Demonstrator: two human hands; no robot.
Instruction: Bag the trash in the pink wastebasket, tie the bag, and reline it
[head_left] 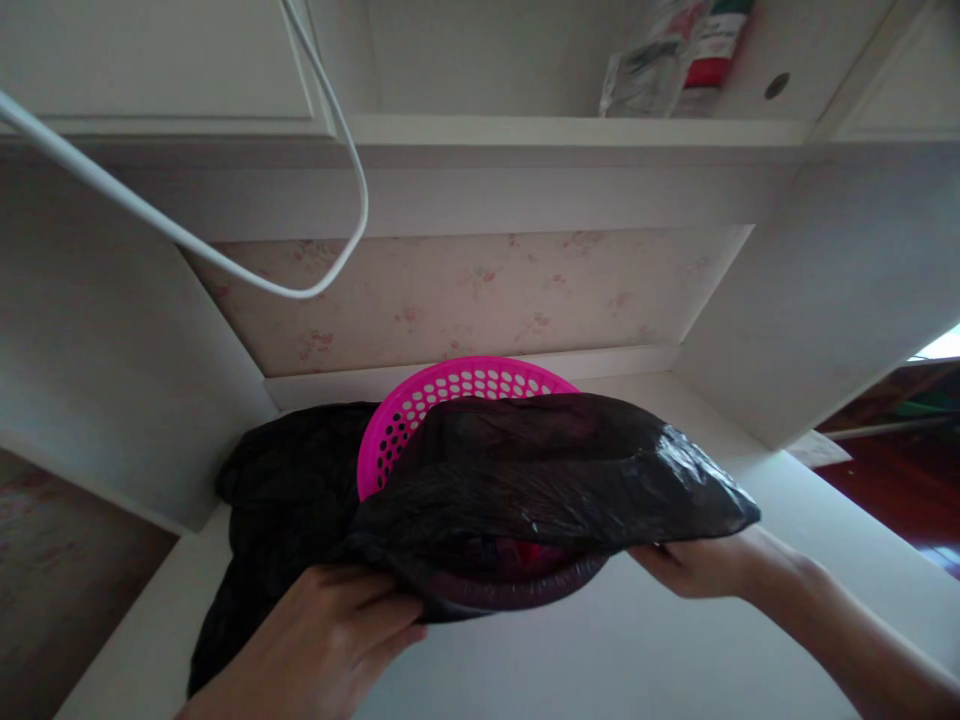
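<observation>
"What's on your feed?"

"From my station I see a pink basket (480,364) on the white tabletop (637,650), near the back wall (465,290), with a black bag (525,490) over its front. The back rim is bare; the front rim shows darkly through the plastic."

"And the grip?"

"The left hand (345,620) is closed on the bag's near edge. The right hand (697,565) reaches under the bag's right side, fingertips hidden, so I can't tell whether that grip is closed."

"Anything around it?"

"Black material (285,500) lies bunched left of the basket, and a white cable (364,200) loops across my upper left."
</observation>
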